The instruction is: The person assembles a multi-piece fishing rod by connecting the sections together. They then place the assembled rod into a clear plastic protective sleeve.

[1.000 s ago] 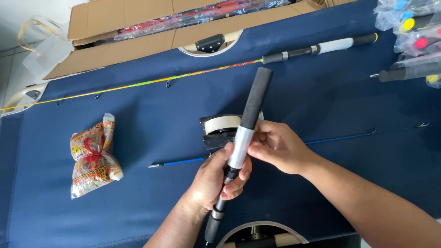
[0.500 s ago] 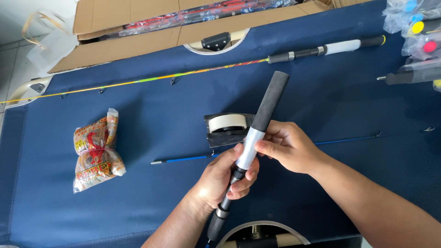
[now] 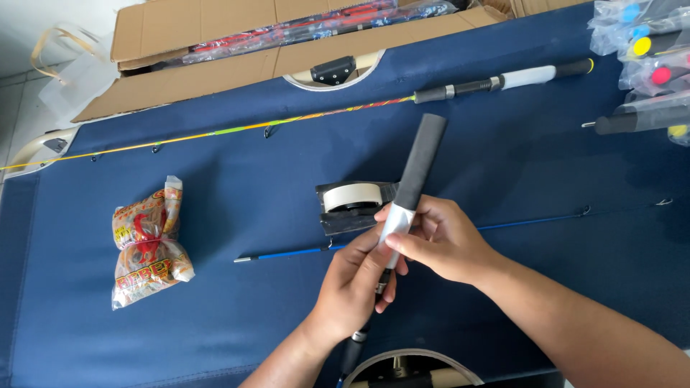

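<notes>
Rod handle: held tilted above blue table, centre. Left hand clenched round lower shaft; right hand pinching white wrap. Tape just behind. Bag well left; open cloth between.

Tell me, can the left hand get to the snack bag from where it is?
Probably yes. The snack bag lies alone on the blue cloth, with nothing between it and the left hand. But that hand is gripping the rod handle, so it must let go first.
</notes>
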